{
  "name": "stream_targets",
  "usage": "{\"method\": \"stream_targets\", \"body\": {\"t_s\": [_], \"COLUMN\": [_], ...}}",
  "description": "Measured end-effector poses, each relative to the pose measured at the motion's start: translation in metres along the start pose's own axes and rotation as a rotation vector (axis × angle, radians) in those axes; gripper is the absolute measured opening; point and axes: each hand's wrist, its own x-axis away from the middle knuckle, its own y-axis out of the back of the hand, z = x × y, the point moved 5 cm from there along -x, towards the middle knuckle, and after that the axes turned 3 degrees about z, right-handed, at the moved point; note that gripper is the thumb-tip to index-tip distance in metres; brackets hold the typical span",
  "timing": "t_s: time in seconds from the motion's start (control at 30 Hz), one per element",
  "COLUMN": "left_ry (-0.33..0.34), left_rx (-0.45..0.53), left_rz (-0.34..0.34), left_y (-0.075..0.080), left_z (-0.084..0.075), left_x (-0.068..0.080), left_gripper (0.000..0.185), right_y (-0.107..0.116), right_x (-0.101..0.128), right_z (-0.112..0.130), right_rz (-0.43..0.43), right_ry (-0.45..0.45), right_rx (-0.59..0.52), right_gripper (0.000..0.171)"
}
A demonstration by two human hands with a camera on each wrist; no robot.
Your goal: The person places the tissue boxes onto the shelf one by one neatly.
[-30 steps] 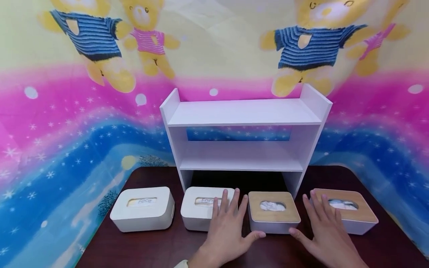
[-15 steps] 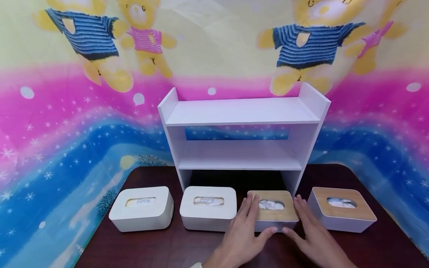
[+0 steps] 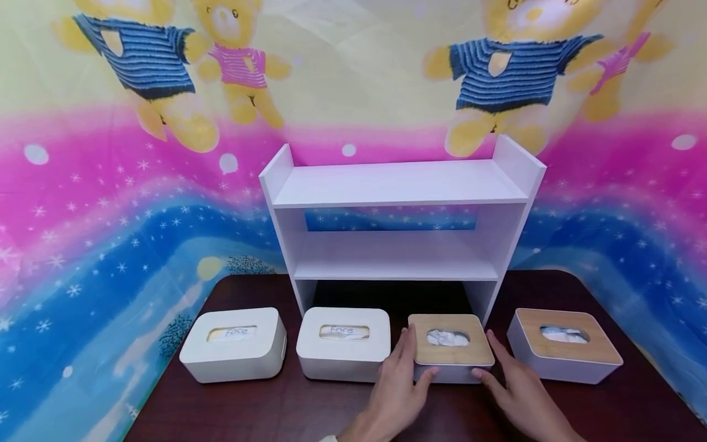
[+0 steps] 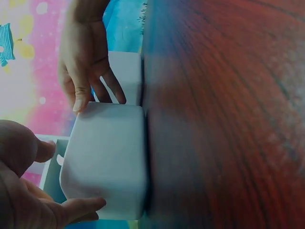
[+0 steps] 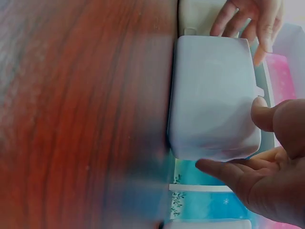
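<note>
A tissue box point(image 3: 453, 357) with a light wooden lid and pale sides stands on the table, white tissue showing in its oval slot. My left hand point(image 3: 393, 387) is at its left side, fingers along the side and thumb before the front face. On the opposite side is my right hand point(image 3: 521, 390), its fingers by the right edge and thumb near the front right corner. In the left wrist view the box's plain front point(image 4: 109, 148) lies between both hands. From the right wrist, fingertips point(image 5: 205, 164) show right at the box's side.
Left of it stand two white tissue boxes, a near one point(image 3: 342, 367) and a farther one point(image 3: 234, 368). Another wooden-lidded tissue box point(image 3: 563, 362) is at the right. Behind rises a white shelf point(image 3: 394, 270) on the dark table point(image 3: 287, 411), against a printed cloth backdrop point(image 3: 353, 73).
Both hands have moved in to the sides of the middle wooden-lidded tissue box: the left from over the white box, the right from over the rightmost box. The boxes stay in place.
</note>
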Motion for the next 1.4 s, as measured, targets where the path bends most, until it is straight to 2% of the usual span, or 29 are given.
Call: {"method": "stream_targets", "body": {"t_s": [0.2, 0.47, 0.73, 0.97, 1.17, 1.4], "left_ry": [-0.001, -0.033, 0.001, -0.007, -0.043, -0.079], "left_rx": [0.025, 0.006, 0.041, 0.048, 0.07, 0.149], "left_rz": [-0.035, -0.043, -0.039, -0.035, -0.073, -0.133], "left_y": [-0.002, -0.004, -0.006, -0.006, 0.003, 0.025], "left_z": [0.007, 0.01, 0.011, 0.011, 0.002, -0.017], "left_x": [0.001, -0.001, -0.002, -0.003, -0.008, -0.012], "left_gripper": [0.072, 0.06, 0.063, 0.06, 0.058, 0.059], "right_y": [0.0, -0.001, -0.002, -0.001, 0.015, 0.044], "right_x": [-0.001, -0.007, -0.009, -0.008, -0.006, 0.002], "right_z": [-0.001, -0.005, -0.006, -0.006, 0.002, 0.025], "right_rz": [0.002, 0.048, 0.049, 0.051, 0.04, -0.074], "right_ry": [-0.009, -0.083, -0.109, -0.121, -0.14, -0.087], "right_rx": [-0.026, -0.064, -0.102, -0.121, -0.108, -0.065], "right_gripper": [0.085, 0.085, 0.083, 0.082, 0.084, 0.08]}}
